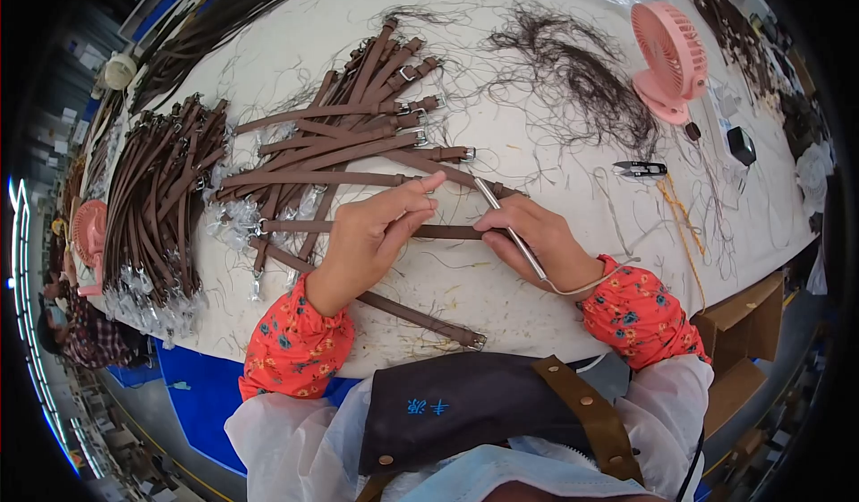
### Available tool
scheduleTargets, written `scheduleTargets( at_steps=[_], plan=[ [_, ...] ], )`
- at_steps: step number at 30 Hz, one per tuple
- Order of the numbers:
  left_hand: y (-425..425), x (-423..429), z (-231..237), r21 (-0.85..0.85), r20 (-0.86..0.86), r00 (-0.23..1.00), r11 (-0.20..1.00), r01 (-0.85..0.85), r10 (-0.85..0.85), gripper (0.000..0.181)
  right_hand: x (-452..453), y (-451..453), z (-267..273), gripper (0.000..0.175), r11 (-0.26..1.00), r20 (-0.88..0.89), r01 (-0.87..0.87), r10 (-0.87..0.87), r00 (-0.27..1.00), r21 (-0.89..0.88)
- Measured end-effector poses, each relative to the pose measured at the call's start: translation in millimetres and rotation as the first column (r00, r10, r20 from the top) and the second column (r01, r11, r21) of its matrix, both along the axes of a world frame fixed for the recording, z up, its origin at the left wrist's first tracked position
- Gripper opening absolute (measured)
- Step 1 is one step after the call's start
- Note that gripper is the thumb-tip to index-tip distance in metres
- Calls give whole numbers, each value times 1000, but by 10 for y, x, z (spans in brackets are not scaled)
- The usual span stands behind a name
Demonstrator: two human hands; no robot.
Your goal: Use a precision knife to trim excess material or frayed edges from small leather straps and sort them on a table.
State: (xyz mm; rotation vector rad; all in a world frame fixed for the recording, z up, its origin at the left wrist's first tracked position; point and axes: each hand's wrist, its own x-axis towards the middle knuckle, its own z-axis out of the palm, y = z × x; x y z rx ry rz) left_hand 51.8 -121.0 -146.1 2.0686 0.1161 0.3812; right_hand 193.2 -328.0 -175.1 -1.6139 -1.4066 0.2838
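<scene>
My right hand [537, 233] grips a slim metal pen-shaped tool [517, 240], with a thin pale cord leaving its lower end. A brown strap [449, 232] runs across to the fingers of that same hand, where its end is hidden. Over the strap's middle is my left hand [382, 233], its thumb and index finger extended close together. Whether it pinches a thread or the strap is hidden. Below it another brown buckled strap [416, 317] lies slantwise. Just beyond both hands spreads a loose pile of brown straps with metal buckles [349, 146].
A dense strap bundle [168, 186] with plastic-wrapped clasps lies left. Tangled dark threads [577, 72] spread at the back, beside a pink fan [671, 59]. Black thread snips [639, 168] and yellow cord [681, 213] lie right. A cardboard box [745, 327] stands beside the table edge.
</scene>
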Motion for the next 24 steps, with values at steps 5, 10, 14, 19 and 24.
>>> scheduleTargets(
  at_steps=[5, 10, 14, 19, 24],
  plan=[
    [168, -71, 24, 692, 43, 999, 722, -15, -20, 16, 9, 10, -4, 23, 1000, -29, 4, -3, 1000, 20],
    [18, -161, 177, 671, -185, 982, 724, 159, -45, 11, 20, 4, -29, 23, 1000, -20, 2, -1, 1000, 29],
    [21, -88, 170, 30, -460, 815, 911, 411, -352, 14, 0, -10, -49, 27, 998, -23, -68, 68, 997, 12],
    [-13, -68, 38, -606, -473, 706, 776, 174, -528, 21, -1, -4, -43, 29, 998, -17, -65, 65, 998, -10],
    [13, -97, -102, -686, -297, 860, 719, 110, -415, 20, -4, -5, -33, 29, 999, -13, -37, 37, 999, -22]
  ],
)
